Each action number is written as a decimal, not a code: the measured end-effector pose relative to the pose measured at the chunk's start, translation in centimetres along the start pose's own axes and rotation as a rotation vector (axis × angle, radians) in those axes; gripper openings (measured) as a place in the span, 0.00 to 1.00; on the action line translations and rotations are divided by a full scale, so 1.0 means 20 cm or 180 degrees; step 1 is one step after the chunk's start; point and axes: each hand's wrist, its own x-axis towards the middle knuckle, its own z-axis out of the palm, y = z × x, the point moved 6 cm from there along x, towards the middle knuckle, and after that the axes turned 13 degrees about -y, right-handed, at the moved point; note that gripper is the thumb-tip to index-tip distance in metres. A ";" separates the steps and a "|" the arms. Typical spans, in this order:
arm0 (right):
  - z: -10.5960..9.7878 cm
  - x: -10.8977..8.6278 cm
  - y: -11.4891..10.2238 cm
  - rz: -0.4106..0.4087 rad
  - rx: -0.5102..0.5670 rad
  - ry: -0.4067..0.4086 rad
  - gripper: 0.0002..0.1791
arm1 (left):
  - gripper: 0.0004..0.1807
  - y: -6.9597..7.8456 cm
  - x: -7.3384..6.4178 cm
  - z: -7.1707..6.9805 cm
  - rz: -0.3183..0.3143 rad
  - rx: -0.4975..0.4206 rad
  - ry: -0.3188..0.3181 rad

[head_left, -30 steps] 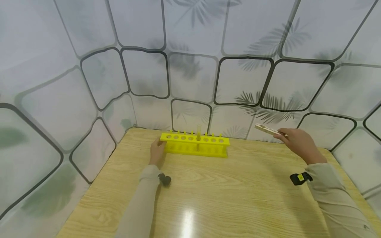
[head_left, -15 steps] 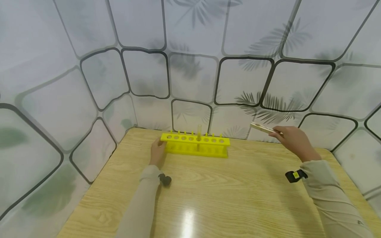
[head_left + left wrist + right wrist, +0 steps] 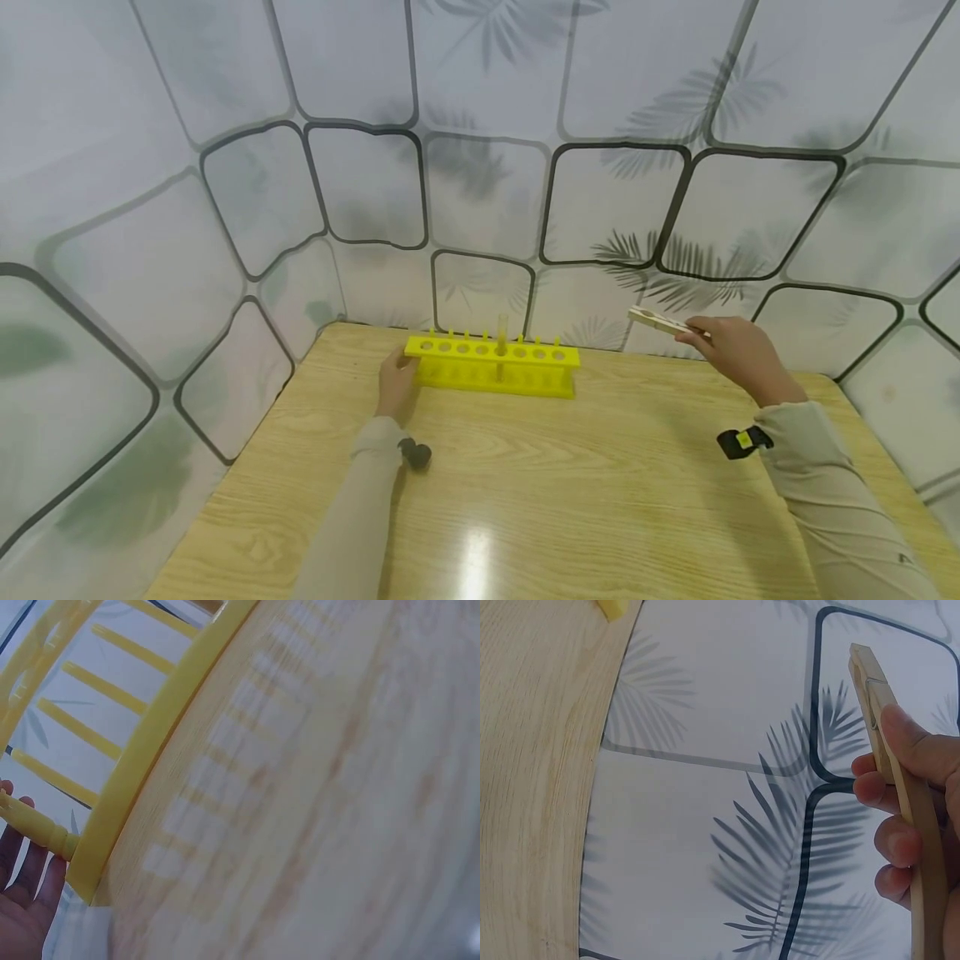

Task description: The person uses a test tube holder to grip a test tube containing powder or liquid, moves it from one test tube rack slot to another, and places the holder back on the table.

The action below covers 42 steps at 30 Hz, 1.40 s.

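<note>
A yellow test tube rack stands on the table near the back wall. One clear test tube is upright in a hole near its middle. My left hand holds the rack's left end; in the left wrist view its fingers are round the end post. Off to the right, my right hand grips a wooden test tube holder above the table, its tip pointing left toward the rack. In the right wrist view, thumb and fingers wrap the holder's handle, below its wire spring.
The wood-grain table meets a patterned wall covering at the back and on both sides. Several pegs rise from the rack's base. A black strap with a camera sits at the right wrist.
My right hand has moved slightly left with the wooden test tube holder, mostly in the first half second. The left hand, the rack and the test tube stay where they were.
</note>
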 end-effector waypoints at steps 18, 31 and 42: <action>-0.01 0.00 -0.02 0.0008 0.0046 -0.0044 0.21 | 0.21 -0.01 0.01 -0.04 -0.0019 0.0082 -0.0082; 0.00 0.01 -0.03 0.0010 0.0072 -0.0072 0.21 | 0.21 0.04 0.00 -0.05 0.0075 0.0014 -0.0246; 0.02 0.03 -0.05 -0.0064 0.0058 -0.0043 0.20 | 0.20 0.03 0.02 -0.06 -0.0041 -0.0024 -0.0314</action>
